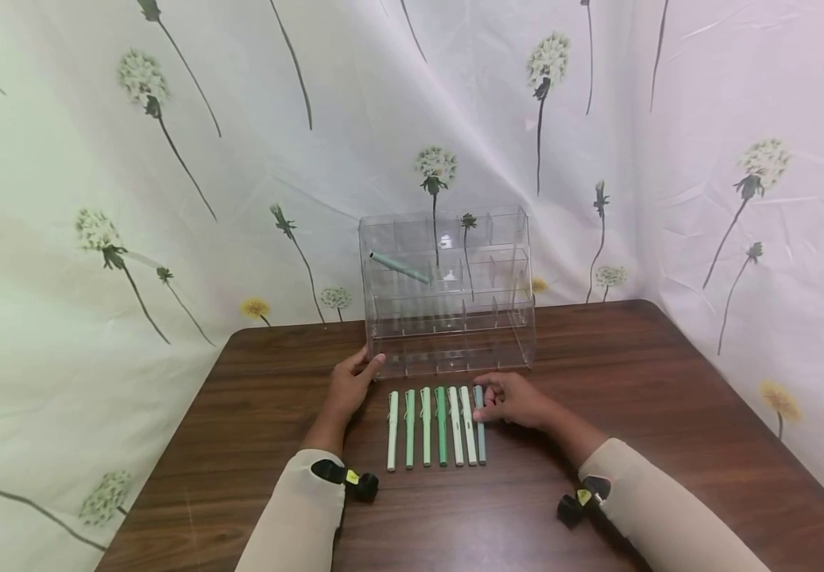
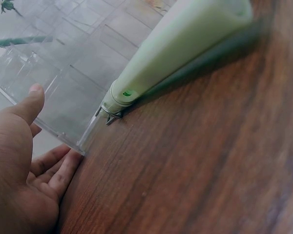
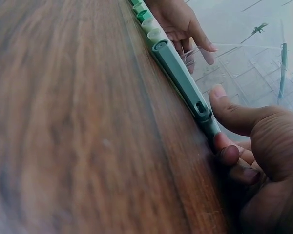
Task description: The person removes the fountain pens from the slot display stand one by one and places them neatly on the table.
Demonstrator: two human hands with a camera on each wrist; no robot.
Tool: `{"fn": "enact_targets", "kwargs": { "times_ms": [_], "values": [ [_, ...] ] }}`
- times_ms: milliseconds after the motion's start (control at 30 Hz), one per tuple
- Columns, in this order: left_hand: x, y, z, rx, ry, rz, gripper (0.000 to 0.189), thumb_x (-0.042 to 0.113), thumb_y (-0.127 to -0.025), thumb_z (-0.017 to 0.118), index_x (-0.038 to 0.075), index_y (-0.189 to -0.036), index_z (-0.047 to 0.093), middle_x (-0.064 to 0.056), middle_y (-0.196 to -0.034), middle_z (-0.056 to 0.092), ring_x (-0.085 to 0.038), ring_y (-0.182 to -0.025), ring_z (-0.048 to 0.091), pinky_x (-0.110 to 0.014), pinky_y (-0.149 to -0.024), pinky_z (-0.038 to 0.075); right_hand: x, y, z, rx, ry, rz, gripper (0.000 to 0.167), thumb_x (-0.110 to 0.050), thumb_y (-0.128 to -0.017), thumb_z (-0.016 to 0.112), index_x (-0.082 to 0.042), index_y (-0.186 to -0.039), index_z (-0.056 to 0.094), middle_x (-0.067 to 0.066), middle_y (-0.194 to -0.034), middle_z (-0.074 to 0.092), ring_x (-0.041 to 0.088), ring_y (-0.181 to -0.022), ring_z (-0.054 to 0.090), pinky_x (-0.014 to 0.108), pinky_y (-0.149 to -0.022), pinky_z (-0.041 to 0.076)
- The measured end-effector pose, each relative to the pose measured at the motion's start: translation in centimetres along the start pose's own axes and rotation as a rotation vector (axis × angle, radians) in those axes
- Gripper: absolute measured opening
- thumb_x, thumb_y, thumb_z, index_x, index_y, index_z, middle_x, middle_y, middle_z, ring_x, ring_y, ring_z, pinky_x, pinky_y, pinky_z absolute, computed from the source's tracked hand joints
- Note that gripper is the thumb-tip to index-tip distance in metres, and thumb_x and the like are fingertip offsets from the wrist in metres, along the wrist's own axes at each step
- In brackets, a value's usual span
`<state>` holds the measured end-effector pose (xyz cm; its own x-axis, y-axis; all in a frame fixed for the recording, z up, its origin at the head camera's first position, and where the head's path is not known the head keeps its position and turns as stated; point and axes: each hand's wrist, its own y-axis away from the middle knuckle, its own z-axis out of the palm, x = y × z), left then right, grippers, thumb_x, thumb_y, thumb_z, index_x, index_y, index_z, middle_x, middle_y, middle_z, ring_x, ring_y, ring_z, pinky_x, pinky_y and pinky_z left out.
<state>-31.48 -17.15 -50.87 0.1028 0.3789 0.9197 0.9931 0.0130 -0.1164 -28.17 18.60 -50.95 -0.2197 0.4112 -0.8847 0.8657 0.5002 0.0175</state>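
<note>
A clear plastic organizer [image 1: 447, 314] with several compartments stands at the back of the table. My left hand [image 1: 351, 388] grips its lower left corner, thumb [image 2: 35, 97] over the front and fingers round the outside. In a slanted position, a teal pen [image 1: 400, 268] lies inside an upper tier. Several white and green pens [image 1: 442, 427] lie side by side before the organizer, clips toward it. At the right end of this row is a blue-grey pen [image 3: 180, 80]. My right hand [image 1: 515, 400] touches its far end with a fingertip, while the thumb [image 3: 224, 105] stands just off it.
The brown wooden table [image 1: 240, 492] has rounded back corners. Behind and beside it hangs a white curtain [image 1: 240, 159] printed with dandelions. Wrist cameras [image 1: 364, 486] are strapped over both sleeves.
</note>
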Motion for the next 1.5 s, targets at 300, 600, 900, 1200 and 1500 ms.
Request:
{"fn": "enact_targets", "kwargs": {
  "times_ms": [300,600,900,1200,1500],
  "values": [
    [-0.2,0.0,-0.1,0.015,-0.005,0.001,0.069,0.05,-0.107,0.07,0.02,-0.165,0.049,-0.017,-0.16,0.06,-0.039,-0.153,0.053,-0.058,-0.126,0.044,0.1,-0.1,0.0,-0.001,-0.022,0.013,0.078,-0.017,-0.095,0.088,0.011,-0.156,0.048,-0.001,-0.083,0.064,0.01,-0.063,0.053,0.024,-0.055,0.048],
    [-0.2,-0.1,0.0,0.014,0.008,0.001,0.069,0.05,-0.106,0.071,0.02,-0.165,0.05,-0.017,-0.158,0.062,-0.039,-0.15,0.057,-0.058,-0.124,0.046,-0.2,0.2,-0.3,0.023,-0.057,0.025,0.076,-0.014,-0.095,0.087,0.012,-0.155,0.049,0.0,-0.083,0.066,0.012,-0.061,0.054,0.024,-0.055,0.049],
    [-0.3,-0.1,-0.1,0.016,0.016,0.011,0.068,0.049,-0.106,0.072,0.02,-0.164,0.052,-0.016,-0.154,0.066,-0.038,-0.147,0.06,-0.057,-0.121,0.049,-0.8,0.4,-0.8,0.037,-0.086,0.031,0.071,-0.013,-0.096,0.085,0.012,-0.152,0.052,0.0,-0.083,0.067,0.013,-0.058,0.054,0.024,-0.051,0.045],
    [-0.3,0.1,0.0,0.009,0.01,0.002,0.069,0.051,-0.105,0.072,0.022,-0.164,0.051,-0.014,-0.157,0.064,-0.037,-0.148,0.059,-0.057,-0.122,0.048,-2.2,0.5,-1.5,0.026,-0.073,0.023,0.07,-0.01,-0.095,0.084,0.012,-0.152,0.051,0.005,-0.084,0.07,0.014,-0.06,0.056,0.026,-0.055,0.05],
    [-0.3,0.0,-0.1,0.001,0.033,0.016,0.07,0.049,-0.106,0.072,0.018,-0.165,0.05,-0.016,-0.163,0.058,-0.039,-0.153,0.054,-0.058,-0.124,0.046,-3.8,0.5,-2.4,0.011,-0.025,0.024,0.072,-0.013,-0.098,0.083,0.011,-0.156,0.048,0.005,-0.086,0.07,0.015,-0.06,0.057,0.027,-0.058,0.053]
  ]
}}
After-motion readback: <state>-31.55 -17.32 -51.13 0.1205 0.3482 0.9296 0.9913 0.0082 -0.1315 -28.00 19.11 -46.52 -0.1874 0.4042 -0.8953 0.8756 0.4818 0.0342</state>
